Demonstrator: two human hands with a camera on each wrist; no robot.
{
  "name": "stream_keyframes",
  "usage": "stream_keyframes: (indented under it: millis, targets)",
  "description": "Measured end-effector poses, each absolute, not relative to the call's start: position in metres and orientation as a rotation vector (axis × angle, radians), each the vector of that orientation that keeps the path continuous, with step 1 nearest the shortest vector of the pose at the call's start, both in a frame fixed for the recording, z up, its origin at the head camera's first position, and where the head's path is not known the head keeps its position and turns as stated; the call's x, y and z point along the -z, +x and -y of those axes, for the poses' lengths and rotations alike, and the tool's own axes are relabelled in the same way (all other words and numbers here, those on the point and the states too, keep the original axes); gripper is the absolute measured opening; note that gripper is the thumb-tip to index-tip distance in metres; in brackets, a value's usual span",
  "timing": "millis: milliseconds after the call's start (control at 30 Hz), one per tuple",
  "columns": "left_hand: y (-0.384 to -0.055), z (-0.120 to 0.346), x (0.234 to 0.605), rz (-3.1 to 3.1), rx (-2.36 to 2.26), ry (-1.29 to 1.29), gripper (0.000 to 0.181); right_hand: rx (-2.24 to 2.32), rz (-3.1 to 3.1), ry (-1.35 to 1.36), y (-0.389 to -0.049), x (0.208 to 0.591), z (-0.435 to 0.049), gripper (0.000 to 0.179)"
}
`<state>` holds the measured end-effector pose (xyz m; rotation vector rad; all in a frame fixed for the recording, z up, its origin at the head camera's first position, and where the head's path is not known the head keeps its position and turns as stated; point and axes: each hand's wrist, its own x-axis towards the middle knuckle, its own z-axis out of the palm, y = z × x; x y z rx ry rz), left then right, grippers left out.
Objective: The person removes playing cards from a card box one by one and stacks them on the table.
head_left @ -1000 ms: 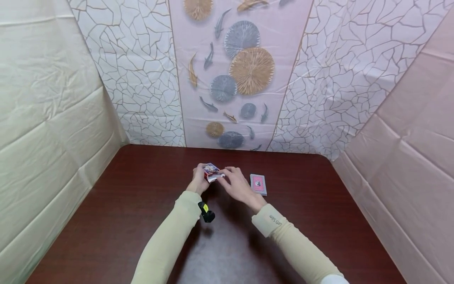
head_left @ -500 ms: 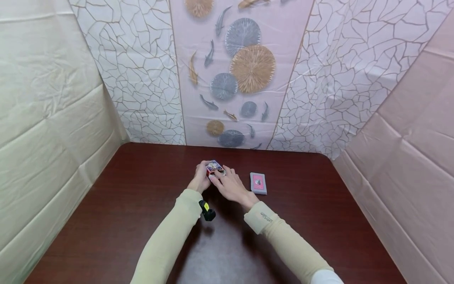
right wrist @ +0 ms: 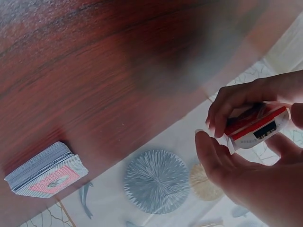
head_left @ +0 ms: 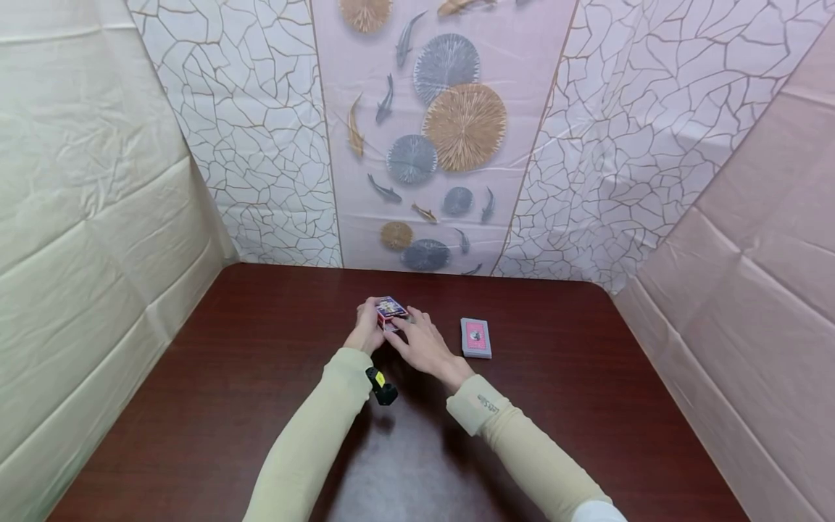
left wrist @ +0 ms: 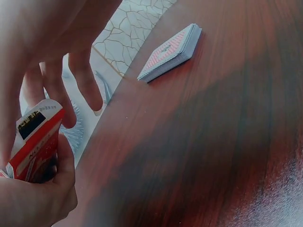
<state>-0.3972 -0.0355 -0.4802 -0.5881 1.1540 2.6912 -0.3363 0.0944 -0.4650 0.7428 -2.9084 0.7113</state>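
Observation:
A red and dark blue playing-card box (head_left: 391,307) is gripped by my left hand (head_left: 367,331), tilted above the far half of the table. In the left wrist view, left fingers curl round the side of the box (left wrist: 39,150), whose end has a white flap with a black printed patch. My right hand (head_left: 425,345) is at that end, its fingertips by the flap; in the right wrist view the right hand (right wrist: 251,175) has fairly straight fingers. To the right, a squared deck of pink-backed playing cards (head_left: 476,338) lies on the table.
The dark red-brown wooden table (head_left: 274,391) runs back to a patterned cloth wall (head_left: 274,181). Pale cloth panels stand at left and right. A black wrist camera (head_left: 383,391) sits at my left cuff.
My right hand has moved slightly left, its fingers pressing at the box's end, where the white flap was sticking out. The box lifted a little and came back down; the deck stayed put.

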Motion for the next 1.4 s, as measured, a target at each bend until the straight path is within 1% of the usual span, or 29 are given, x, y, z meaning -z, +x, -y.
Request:
stream_keyframes:
  millis: [100,267,333,400,500,600,633,700,833,867,933,1000,1067,1167,1200,1233,1300,1367,1400]
  targets:
    - [-0.397,0.036,0.48,-1.129,-2.716,-0.587,0.042,-0.719,2.883,0.743,-0.333,0.463,-0.096,0.046]
    - [-0.398,0.036,0.481,-1.133,-2.72,-0.598,0.024,-0.749,2.869,0.668,-0.331,0.46,-0.098,0.044]
    - [-0.398,0.036,0.482,-1.143,-2.707,-0.602,0.02,-0.761,2.859,0.626,-0.332,0.459,-0.098,0.043]
    - [-0.398,0.035,0.481,-1.135,-2.7,-0.594,0.022,-0.767,2.846,0.597,-0.333,0.459,-0.097,0.041]
    - [-0.392,0.035,0.473,-1.142,-2.691,-0.583,0.036,-0.756,2.839,0.594,-0.335,0.459,-0.098,0.037]
    - [-0.394,0.034,0.476,-1.145,-2.704,-0.604,0.049,-0.738,2.843,0.618,-0.335,0.459,-0.099,0.033]
    - [-0.397,0.033,0.48,-1.155,-2.709,-0.619,0.053,-0.735,2.845,0.625,-0.335,0.459,-0.099,0.032]
    - [-0.407,0.035,0.493,-1.089,-2.776,-0.584,0.054,-0.732,2.851,0.636,-0.334,0.458,-0.1,0.031]
    - [-0.455,0.046,0.56,-1.024,-2.888,-0.531,0.058,-0.729,2.884,0.676,-0.332,0.454,-0.102,0.032]
    - [-0.463,0.049,0.57,-0.996,-2.906,-0.53,0.059,-0.732,2.894,0.689,-0.331,0.453,-0.103,0.032]
    - [-0.489,0.053,0.603,-1.048,-2.901,-0.561,0.06,-0.744,2.914,0.708,-0.331,0.45,-0.105,0.035]
    - [-0.494,0.056,0.605,-1.035,-2.871,-0.603,0.059,-0.764,2.928,0.718,-0.33,0.448,-0.107,0.039]
    - [-0.509,0.06,0.621,-1.043,-2.86,-0.627,0.058,-0.774,2.938,0.731,-0.331,0.447,-0.11,0.042]
    - [-0.541,0.071,0.662,-1.0,-2.864,-0.653,0.063,-0.747,2.961,0.749,-0.331,0.446,-0.115,0.048]
    - [-0.556,0.076,0.682,-0.987,-2.88,-0.646,0.066,-0.736,2.968,0.754,-0.331,0.446,-0.117,0.049]
    - [-0.563,0.079,0.692,-0.988,-2.888,-0.643,0.068,-0.728,2.976,0.764,-0.331,0.446,-0.119,0.05]
    - [-0.567,0.084,0.698,-0.965,-2.882,-0.678,0.072,-0.717,2.987,0.77,-0.331,0.446,-0.125,0.052]
    - [-0.551,0.083,0.678,-1.007,-2.868,-0.708,0.07,-0.725,2.993,0.769,-0.332,0.446,-0.131,0.051]
    - [-0.533,0.081,0.656,-1.01,-2.858,-0.726,0.07,-0.726,2.998,0.762,-0.333,0.446,-0.134,0.051]
